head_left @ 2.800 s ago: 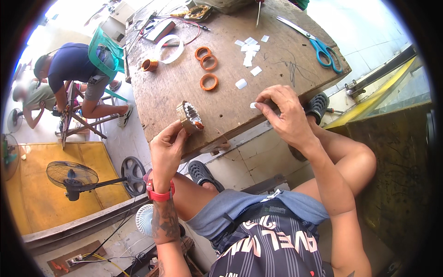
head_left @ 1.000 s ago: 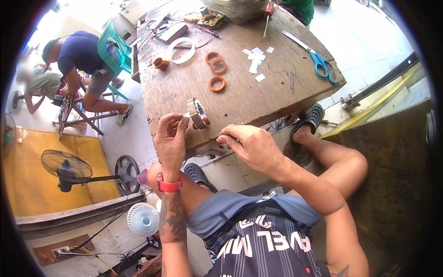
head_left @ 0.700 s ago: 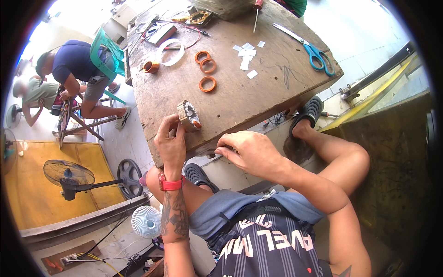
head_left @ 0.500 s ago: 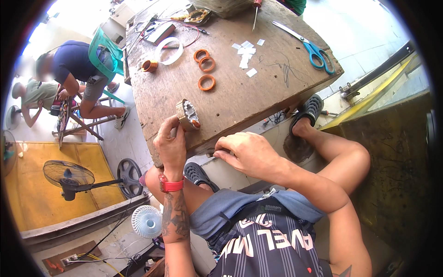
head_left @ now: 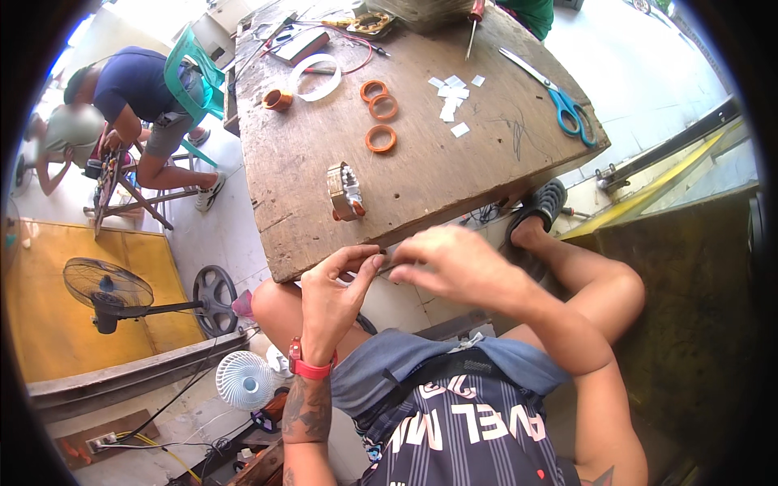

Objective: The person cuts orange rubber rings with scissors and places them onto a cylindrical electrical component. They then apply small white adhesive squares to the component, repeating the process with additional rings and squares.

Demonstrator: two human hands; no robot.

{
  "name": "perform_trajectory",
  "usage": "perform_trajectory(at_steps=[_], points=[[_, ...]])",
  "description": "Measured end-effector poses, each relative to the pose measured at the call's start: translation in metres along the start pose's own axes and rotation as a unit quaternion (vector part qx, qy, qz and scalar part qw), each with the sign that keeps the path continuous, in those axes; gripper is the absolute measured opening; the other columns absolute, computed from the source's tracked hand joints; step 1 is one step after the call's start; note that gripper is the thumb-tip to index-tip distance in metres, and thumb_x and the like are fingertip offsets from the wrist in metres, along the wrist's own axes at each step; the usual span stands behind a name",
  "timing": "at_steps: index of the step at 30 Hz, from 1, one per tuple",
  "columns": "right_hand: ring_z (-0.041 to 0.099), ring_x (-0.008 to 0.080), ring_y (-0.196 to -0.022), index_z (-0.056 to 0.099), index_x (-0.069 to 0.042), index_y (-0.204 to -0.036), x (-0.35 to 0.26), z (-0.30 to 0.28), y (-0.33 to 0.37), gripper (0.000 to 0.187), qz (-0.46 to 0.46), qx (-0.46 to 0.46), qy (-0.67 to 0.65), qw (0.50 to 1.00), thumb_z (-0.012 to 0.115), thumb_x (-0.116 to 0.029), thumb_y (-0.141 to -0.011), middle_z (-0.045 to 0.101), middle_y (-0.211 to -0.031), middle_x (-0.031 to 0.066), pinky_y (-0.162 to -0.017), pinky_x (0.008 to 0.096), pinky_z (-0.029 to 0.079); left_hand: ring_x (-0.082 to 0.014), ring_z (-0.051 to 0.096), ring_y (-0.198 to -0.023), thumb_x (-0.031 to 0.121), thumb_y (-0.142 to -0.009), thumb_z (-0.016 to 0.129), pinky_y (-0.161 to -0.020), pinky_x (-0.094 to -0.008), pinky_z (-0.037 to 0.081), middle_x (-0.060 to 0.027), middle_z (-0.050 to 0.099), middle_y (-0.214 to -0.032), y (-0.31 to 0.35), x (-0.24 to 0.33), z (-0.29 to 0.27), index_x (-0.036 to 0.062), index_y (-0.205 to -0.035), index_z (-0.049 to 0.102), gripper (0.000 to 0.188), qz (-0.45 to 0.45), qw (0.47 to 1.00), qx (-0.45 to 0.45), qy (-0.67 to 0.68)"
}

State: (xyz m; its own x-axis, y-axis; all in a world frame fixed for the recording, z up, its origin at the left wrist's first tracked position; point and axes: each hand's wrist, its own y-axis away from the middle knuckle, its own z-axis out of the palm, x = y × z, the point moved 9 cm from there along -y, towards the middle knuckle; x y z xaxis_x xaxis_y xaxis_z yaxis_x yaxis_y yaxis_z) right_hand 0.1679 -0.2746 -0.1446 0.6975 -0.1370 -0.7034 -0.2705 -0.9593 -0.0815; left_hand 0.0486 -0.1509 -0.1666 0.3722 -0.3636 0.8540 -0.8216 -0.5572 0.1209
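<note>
We have our left hand [head_left: 334, 290] pinched at the fingertips by the bench's [head_left: 454, 182] near edge; our right hand [head_left: 454, 263], just beside, is blurred, its opening unclear. We cannot tell whether either holds anything. The stator [head_left: 336, 189] stands untouched, near left. Orange rings [head_left: 381, 150] lie beyond it, a white ring [head_left: 312, 98] far left, white slips [head_left: 450, 105] and scissors [head_left: 553, 87] rightward.

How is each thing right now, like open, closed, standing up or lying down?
Toothed metal ring: standing on edge, untouched.
Orange ring pair: flat, overlapping.
Single orange ring: flat, apart.
White hoop: lying flat.
White pieces: loose, some overlapping.
Scissors: lying down, blades look closed.
Screwdriver: lying down.
Left hand: fingers drawn together, maybe pinching something.
Right hand: blurred, grip unclear.
White fan: can't tell if spinning.
</note>
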Motion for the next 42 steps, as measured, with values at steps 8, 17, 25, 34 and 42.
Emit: perform_trajectory(at_steps=[8,17,25,34,42], points=[[0.066,0.0270,-0.116,0.077,-0.017,-0.107,0.006,-0.078,-0.113,0.013,-0.209,0.175,0.319,0.908,0.069,-0.020,-0.097,0.073,-0.111,0.0042,-0.100,0.0397,0.053,-0.0305,0.073,-0.086,0.025,-0.095,0.076,-0.080,-0.0436,0.057,-0.0105,0.078,-0.093,0.019,0.000,-0.012,0.0084,-0.099,0.076,0.017,0.134,0.919,-0.027,-0.370],[0.060,0.0273,-0.128,0.072,-0.011,-0.112,0.035,-0.076,-0.148,0.015,-0.235,-0.013,0.298,0.925,0.065,-0.017,-0.101,0.072,-0.122,0.0040,-0.108,0.0410,0.049,-0.0241,0.077,-0.085,0.021,-0.096,0.081,-0.080,-0.0368,0.058,-0.0136,0.079,-0.090,0.012,0.066,-0.101,0.0059,-0.112,0.079,0.022,0.123,0.974,0.118,-0.147],[0.071,0.0358,-0.103,0.060,-0.003,-0.117,0.035,-0.086,-0.114,0.017,-0.147,0.018,0.068,0.987,0.064,-0.016,-0.106,0.071,-0.108,0.0161,-0.091,0.0464,0.055,-0.0187,0.074,-0.091,0.031,-0.102,0.076,-0.086,-0.0338,0.057,-0.0166,0.078,-0.120,-0.086,0.108,-0.065,0.0029,-0.134,0.072,0.043,0.225,0.968,0.022,-0.110],[0.075,0.0207,-0.100,0.060,-0.002,-0.124,0.040,-0.087,-0.074,0.021,-0.065,0.107,-0.107,0.986,0.067,-0.009,-0.106,0.075,-0.110,0.0112,-0.090,0.0358,0.058,-0.0236,0.076,-0.091,0.035,-0.096,0.080,-0.116,-0.0487,0.042,-0.0083,0.082,-0.119,-0.105,0.115,-0.028,0.0157,-0.129,0.080,0.038,0.263,0.938,-0.023,-0.223],[0.077,0.0228,-0.101,0.062,0.001,-0.122,0.034,-0.074,-0.057,0.031,-0.059,0.154,-0.222,0.961,0.072,-0.024,-0.106,0.075,-0.110,0.0145,-0.090,0.0365,0.059,-0.0195,0.074,-0.104,0.032,-0.098,0.076,-0.126,-0.0566,0.028,-0.0033,0.082,-0.102,-0.094,0.112,-0.031,0.0197,-0.116,0.085,0.023,0.263,0.929,0.019,-0.258]])
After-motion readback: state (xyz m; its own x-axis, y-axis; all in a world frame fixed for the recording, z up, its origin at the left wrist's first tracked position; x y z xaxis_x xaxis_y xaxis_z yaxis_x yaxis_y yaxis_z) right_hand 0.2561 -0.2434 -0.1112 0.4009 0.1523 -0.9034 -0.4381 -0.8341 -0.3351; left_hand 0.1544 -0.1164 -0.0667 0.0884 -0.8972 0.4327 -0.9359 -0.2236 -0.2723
